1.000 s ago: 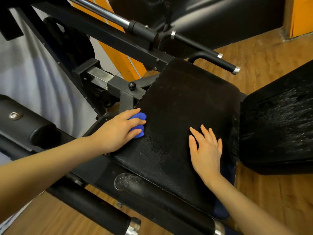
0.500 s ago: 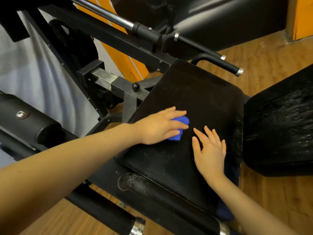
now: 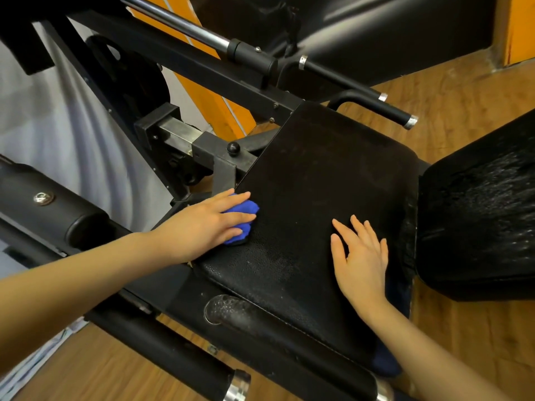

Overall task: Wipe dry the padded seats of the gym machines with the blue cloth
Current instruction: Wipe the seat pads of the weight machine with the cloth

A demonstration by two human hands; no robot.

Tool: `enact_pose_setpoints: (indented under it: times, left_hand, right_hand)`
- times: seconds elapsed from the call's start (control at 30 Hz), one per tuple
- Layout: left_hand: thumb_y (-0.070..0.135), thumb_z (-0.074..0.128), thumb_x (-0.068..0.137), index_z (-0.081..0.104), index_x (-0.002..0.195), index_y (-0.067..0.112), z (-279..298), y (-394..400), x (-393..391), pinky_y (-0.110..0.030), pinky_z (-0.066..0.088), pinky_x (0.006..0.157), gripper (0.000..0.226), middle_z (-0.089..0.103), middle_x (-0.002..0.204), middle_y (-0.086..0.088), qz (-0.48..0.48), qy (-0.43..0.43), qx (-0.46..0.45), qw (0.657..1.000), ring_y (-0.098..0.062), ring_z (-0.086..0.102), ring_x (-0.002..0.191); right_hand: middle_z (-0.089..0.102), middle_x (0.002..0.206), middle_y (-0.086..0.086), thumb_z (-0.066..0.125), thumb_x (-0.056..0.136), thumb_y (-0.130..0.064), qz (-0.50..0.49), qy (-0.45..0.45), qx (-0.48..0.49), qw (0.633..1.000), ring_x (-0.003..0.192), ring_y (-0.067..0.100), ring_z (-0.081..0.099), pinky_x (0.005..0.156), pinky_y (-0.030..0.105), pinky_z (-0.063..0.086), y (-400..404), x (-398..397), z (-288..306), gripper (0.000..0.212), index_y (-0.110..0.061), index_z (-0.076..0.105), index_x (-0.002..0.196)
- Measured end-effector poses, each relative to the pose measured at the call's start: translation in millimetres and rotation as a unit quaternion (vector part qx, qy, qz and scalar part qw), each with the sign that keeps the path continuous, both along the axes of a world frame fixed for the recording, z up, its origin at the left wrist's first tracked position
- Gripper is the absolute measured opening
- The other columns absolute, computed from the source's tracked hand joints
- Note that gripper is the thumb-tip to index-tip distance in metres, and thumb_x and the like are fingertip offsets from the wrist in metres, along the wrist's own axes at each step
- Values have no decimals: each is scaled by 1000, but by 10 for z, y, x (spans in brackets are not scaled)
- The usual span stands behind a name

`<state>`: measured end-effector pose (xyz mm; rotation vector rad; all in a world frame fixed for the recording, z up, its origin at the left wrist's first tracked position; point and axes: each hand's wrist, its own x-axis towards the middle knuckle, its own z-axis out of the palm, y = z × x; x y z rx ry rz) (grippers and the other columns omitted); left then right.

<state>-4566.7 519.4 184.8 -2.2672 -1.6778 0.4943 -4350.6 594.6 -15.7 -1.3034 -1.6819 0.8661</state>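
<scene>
A black padded seat [image 3: 324, 180] of a gym machine fills the middle of the view. My left hand [image 3: 202, 224] presses a bunched blue cloth [image 3: 241, 219] flat against the seat's left edge, fingers straight over it. My right hand [image 3: 362, 256] lies flat on the seat's right side, fingers spread and holding nothing. Fine droplets speckle the near part of the seat and the black pad [image 3: 480, 227] to the right.
The machine's black frame [image 3: 179, 56] and a steel bar [image 3: 185, 27] cross the upper left. A knob [image 3: 233, 147] sticks up left of the seat. Black handles [image 3: 376, 108] reach out behind it. A roller pad [image 3: 49, 204] sits at left. Wooden floor [image 3: 457, 91] surrounds the machine.
My left hand slid the blue cloth right to the seat's middle, then back to the left edge. My right hand stayed flat in place.
</scene>
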Motion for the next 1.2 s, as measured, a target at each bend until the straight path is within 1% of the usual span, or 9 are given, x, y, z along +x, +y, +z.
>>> enact_pose_setpoints:
  times: [0.13,0.27,0.33,0.53,0.67,0.83,0.97,1.07,1.2]
  left_hand:
    - [44,33,96,62,130,19,-79,59,171,-50,34,109,51,43,149,-11,-45,-16,-28,998,-35,37,139]
    - [46,34,98,54,139,24,-400,135,531,-37,20,118,50,29,158,-3,-105,-60,-145,982,-24,15,148]
    - [44,42,100,51,141,24,-534,188,635,-37,19,120,46,25,160,-2,-109,-53,-170,978,-23,9,150]
    - [35,56,97,53,139,22,-496,206,584,-31,18,114,45,31,158,-4,-133,-53,-163,976,-23,15,149]
    - [37,54,97,56,137,22,-343,149,426,-37,25,118,43,32,157,-3,-119,-60,-175,976,-23,18,149]
    - [49,45,96,60,133,22,64,-36,-8,-44,37,113,48,34,156,1,-82,-62,-119,988,-19,24,147]
    - [53,44,94,60,132,26,141,-58,22,-47,39,111,49,33,156,6,-53,-77,-116,989,-14,21,147]
    - [48,48,95,58,134,26,-10,-47,251,-39,30,118,46,32,157,5,-71,-107,-160,979,-13,19,148]
    - [41,57,95,56,137,26,-350,-27,534,-19,10,119,44,28,159,4,-98,-113,-232,961,-11,9,149]
  right_hand:
    - [35,156,1,42,101,-38,-1,1,-2,1000,149,20,16,122,49,4,-10,-4,7,41,-31,50,140]
    - [34,156,1,42,101,-36,-3,-2,-6,1000,149,19,16,122,48,4,3,-1,1,40,-31,50,141]
    - [34,156,1,42,102,-35,-3,0,-5,1000,149,19,15,122,47,3,3,0,3,40,-30,50,141]
    - [34,156,1,43,102,-33,1,-1,-3,1000,149,19,15,122,48,3,5,-7,0,40,-30,49,141]
    - [33,157,1,42,102,-34,5,-3,-9,1000,149,19,14,122,48,3,6,4,6,40,-31,49,141]
    - [34,156,1,42,102,-35,1,5,-3,1000,149,19,15,122,48,2,2,-3,-10,39,-31,50,140]
    - [35,155,1,40,102,-36,-4,7,-3,1000,149,19,16,122,48,2,-2,-9,-1,39,-31,51,139]
    - [35,155,1,40,102,-36,-7,6,-4,1000,149,19,16,122,47,2,0,-9,3,39,-31,51,139]
    - [35,155,1,40,102,-35,-9,-2,-3,1000,149,19,17,122,47,2,5,-4,-9,39,-30,51,140]
